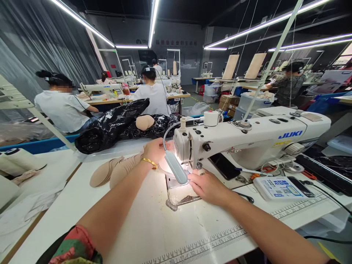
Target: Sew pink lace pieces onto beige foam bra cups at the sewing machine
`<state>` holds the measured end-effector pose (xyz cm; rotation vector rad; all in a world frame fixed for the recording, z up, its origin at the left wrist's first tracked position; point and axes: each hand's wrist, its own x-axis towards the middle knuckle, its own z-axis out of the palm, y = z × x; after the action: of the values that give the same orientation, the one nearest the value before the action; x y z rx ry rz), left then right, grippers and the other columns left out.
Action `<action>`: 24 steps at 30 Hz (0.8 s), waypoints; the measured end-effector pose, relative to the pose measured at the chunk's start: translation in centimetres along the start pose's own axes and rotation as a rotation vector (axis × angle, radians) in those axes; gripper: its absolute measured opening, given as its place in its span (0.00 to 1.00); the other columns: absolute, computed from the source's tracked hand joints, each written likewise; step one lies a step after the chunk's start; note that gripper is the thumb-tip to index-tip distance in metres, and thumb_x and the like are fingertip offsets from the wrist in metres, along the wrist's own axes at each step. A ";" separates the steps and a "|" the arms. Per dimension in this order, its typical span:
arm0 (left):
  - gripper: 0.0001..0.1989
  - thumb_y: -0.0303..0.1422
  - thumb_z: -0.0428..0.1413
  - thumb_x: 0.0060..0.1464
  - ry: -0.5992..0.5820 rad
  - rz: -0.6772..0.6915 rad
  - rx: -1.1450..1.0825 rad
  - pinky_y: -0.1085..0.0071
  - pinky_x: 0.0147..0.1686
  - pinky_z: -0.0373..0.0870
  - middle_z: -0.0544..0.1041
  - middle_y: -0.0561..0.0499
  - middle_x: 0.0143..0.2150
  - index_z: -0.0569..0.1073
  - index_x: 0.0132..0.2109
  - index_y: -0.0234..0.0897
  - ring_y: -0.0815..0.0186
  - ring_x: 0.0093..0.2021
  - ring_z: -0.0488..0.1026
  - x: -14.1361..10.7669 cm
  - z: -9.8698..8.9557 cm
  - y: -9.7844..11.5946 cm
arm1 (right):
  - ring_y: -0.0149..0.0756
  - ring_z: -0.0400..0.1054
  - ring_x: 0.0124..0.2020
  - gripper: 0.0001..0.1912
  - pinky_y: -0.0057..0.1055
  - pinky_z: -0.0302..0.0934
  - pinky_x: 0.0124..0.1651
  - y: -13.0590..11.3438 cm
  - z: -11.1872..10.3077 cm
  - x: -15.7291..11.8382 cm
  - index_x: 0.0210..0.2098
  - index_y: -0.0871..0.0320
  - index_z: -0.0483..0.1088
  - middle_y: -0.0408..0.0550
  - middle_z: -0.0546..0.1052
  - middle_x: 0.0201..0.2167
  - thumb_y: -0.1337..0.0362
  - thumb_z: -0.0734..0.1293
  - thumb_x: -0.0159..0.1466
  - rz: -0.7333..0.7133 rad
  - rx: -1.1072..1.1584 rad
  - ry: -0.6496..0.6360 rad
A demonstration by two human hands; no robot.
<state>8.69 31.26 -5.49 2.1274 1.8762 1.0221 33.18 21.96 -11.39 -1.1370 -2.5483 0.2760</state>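
Note:
A white sewing machine stands in front of me, its needle area lit by a small grey lamp on a bendy neck. My left hand is left of the machine head; its fingertips are washed out by light and partly hidden. Under that wrist, a beige fabric piece shows, running behind the lamp. Close to the needle plate, my right hand has its thumb and forefinger pressed together; the lamp hides what lies between them. Stacked beige rounded fabric pieces lie on the table left of my left forearm.
Black plastic bags lie behind the table, a beige moulded cup on top. Right of my hand are a dark phone and a white box. A ruler strip runs along the front. Several people work at other machines.

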 end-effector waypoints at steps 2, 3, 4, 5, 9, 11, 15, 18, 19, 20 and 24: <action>0.10 0.36 0.54 0.58 0.125 -0.028 -0.044 0.66 0.36 0.71 0.78 0.52 0.29 0.75 0.32 0.38 0.61 0.32 0.76 0.6 -1.1 -0.9 | 0.39 0.57 0.34 0.10 0.33 0.48 0.35 0.1 0.1 -0.1 0.33 0.56 0.66 0.45 0.66 0.29 0.70 0.58 0.70 -0.002 -0.001 0.003; 0.11 0.37 0.52 0.60 0.209 -0.026 -0.057 0.67 0.36 0.72 0.80 0.50 0.32 0.75 0.35 0.37 0.61 0.34 0.76 0.5 -2.0 -1.2 | 0.39 0.57 0.34 0.10 0.33 0.48 0.35 0.2 0.2 -0.1 0.34 0.56 0.67 0.45 0.66 0.29 0.70 0.58 0.70 -0.005 0.000 0.007; 0.11 0.37 0.51 0.61 0.292 -0.016 -0.064 0.66 0.40 0.73 0.81 0.48 0.38 0.74 0.38 0.36 0.61 0.38 0.77 0.1 -3.1 -1.4 | 0.40 0.57 0.35 0.10 0.34 0.48 0.36 0.2 0.2 -0.1 0.35 0.56 0.68 0.46 0.67 0.29 0.70 0.58 0.70 -0.009 0.002 0.013; 0.10 0.36 0.51 0.62 0.370 0.002 -0.064 0.65 0.45 0.73 0.81 0.46 0.43 0.74 0.41 0.35 0.60 0.44 0.77 -0.6 -4.1 -1.4 | 0.40 0.58 0.35 0.10 0.34 0.49 0.36 0.2 0.2 -0.1 0.35 0.56 0.68 0.46 0.68 0.29 0.70 0.58 0.70 -0.014 0.006 0.019; 0.05 0.35 0.57 0.59 0.402 0.227 -0.006 0.65 0.52 0.69 0.81 0.50 0.44 0.73 0.37 0.39 0.60 0.48 0.76 -5.8 -6.1 -0.5 | 0.40 0.58 0.35 0.10 0.33 0.49 0.36 0.2 0.2 -0.1 0.35 0.56 0.69 0.46 0.67 0.29 0.71 0.59 0.69 -0.024 0.013 0.030; 0.10 0.28 0.51 0.63 0.082 0.518 0.156 0.66 0.42 0.70 0.78 0.51 0.35 0.72 0.33 0.39 0.62 0.38 0.75 -9.1 -5.0 0.2 | 0.40 0.58 0.35 0.10 0.33 0.48 0.36 0.2 0.1 -0.1 0.34 0.56 0.69 0.45 0.67 0.28 0.72 0.59 0.69 -0.028 0.010 0.029; 0.15 0.20 0.46 0.60 -0.303 0.671 0.257 0.68 0.30 0.63 0.74 0.51 0.30 0.67 0.27 0.38 0.63 0.30 0.69 -13.3 -1.3 1.6 | 0.40 0.59 0.36 0.09 0.32 0.49 0.37 0.1 -0.1 -0.1 0.34 0.56 0.68 0.45 0.67 0.29 0.72 0.60 0.68 -0.014 0.002 0.011; 0.15 0.20 0.46 0.61 -0.340 0.641 0.239 0.69 0.29 0.62 0.74 0.50 0.31 0.66 0.28 0.38 0.64 0.30 0.68 -13.5 0.0 2.8 | 0.40 0.60 0.38 0.09 0.32 0.51 0.38 0.1 -0.3 -0.1 0.35 0.56 0.70 0.45 0.68 0.30 0.73 0.61 0.67 -0.007 0.014 0.008; 0.15 0.21 0.46 0.62 -0.328 0.643 0.224 0.69 0.29 0.62 0.73 0.50 0.31 0.67 0.28 0.38 0.65 0.30 0.68 -13.3 0.1 3.2 | 0.40 0.60 0.38 0.09 0.32 0.51 0.38 0.1 -0.3 -0.1 0.36 0.56 0.70 0.46 0.68 0.31 0.73 0.61 0.67 -0.008 0.019 0.012; 0.14 0.22 0.46 0.63 -0.309 0.646 0.204 0.70 0.29 0.63 0.73 0.51 0.31 0.67 0.29 0.38 0.65 0.30 0.68 -12.9 0.2 3.5 | 0.40 0.61 0.38 0.09 0.32 0.51 0.38 0.1 -0.3 -0.1 0.37 0.56 0.71 0.46 0.69 0.31 0.73 0.61 0.67 -0.009 0.022 0.016; 0.14 0.21 0.46 0.63 -0.262 0.649 0.119 0.70 0.31 0.67 0.75 0.51 0.32 0.69 0.32 0.38 0.65 0.31 0.70 -12.2 0.2 4.0 | 0.40 0.61 0.38 0.09 0.32 0.52 0.38 0.3 -0.1 -0.1 0.37 0.57 0.71 0.46 0.68 0.31 0.73 0.61 0.67 -0.018 0.024 0.012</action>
<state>12.16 19.26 -8.44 2.8595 1.1697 0.6672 33.51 22.11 -11.38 -1.1024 -2.5367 0.2938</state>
